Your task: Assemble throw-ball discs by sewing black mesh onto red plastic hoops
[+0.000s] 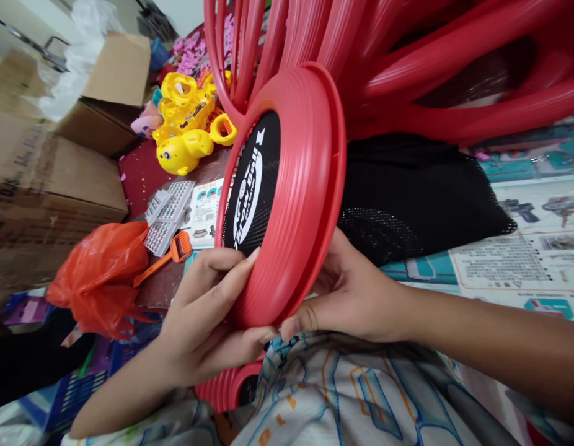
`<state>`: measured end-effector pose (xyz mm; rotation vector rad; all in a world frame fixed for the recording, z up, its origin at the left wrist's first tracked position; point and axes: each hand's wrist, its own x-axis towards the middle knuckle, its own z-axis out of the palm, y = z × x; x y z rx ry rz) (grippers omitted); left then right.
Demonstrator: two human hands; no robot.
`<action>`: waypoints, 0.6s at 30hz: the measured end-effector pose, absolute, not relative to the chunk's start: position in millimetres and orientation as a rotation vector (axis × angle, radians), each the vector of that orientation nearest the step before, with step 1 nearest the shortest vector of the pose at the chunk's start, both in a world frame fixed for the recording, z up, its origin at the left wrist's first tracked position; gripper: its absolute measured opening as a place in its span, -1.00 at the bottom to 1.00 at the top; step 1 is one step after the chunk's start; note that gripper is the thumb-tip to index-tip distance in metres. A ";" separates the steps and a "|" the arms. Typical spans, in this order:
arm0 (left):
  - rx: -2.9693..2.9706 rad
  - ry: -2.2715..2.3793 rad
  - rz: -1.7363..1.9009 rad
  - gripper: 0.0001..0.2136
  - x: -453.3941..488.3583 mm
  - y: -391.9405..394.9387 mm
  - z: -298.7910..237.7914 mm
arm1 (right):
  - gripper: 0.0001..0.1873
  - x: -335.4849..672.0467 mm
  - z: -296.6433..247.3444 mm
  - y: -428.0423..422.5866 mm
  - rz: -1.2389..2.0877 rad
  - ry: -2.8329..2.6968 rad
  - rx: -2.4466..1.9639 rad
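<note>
A red plastic ring (294,198) with a black mesh net and white lettering stands on edge in front of me. My left hand (206,316) grips its lower left rim, fingers curled over the front, thumb under the edge. My right hand (347,291) holds the lower right rim from behind, thumb pressed at the bottom. A second red ring (229,387) lies lower, in my lap. A pile of black mesh nets (408,198) lies just behind the ring.
Several bare red rings (408,56) are stacked at the top. Yellow duck toys (185,133), cardboard boxes (49,179), an orange plastic bag (101,266), an orange-handled tool (168,254) and printed card sheets (524,248) surround the work spot.
</note>
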<state>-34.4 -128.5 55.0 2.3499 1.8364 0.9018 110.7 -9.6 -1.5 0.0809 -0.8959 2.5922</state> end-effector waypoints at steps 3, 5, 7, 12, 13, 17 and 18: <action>2.371 1.850 0.948 -0.41 -34.9 -129.1 53.0 | -0.35 112.3 -2.3 -9.4 2.622 -0.930 0.068; 2.378 1.858 0.975 -0.42 -35.4 -129.7 52.1 | -0.34 112.7 -2.8 -9.2 2.631 -0.945 0.070; 2.372 1.869 0.975 -0.40 -36.0 -130.3 51.2 | -0.32 112.2 -3.4 -9.4 2.613 -0.950 0.069; 2.400 1.889 0.937 -0.41 -39.3 -133.6 47.9 | -0.31 110.4 -4.2 -9.6 2.562 -1.021 0.034; 2.388 1.901 0.922 -0.40 -40.5 -135.1 47.5 | -0.31 110.5 -3.9 -9.3 2.550 -1.038 0.035; 2.354 1.920 0.915 -0.33 -45.3 -141.8 48.9 | -0.34 112.3 -1.2 -6.6 2.524 -1.038 0.079; 2.359 1.921 0.905 -0.31 -46.0 -143.1 50.0 | -0.35 112.8 -0.6 -5.7 2.534 -1.026 0.093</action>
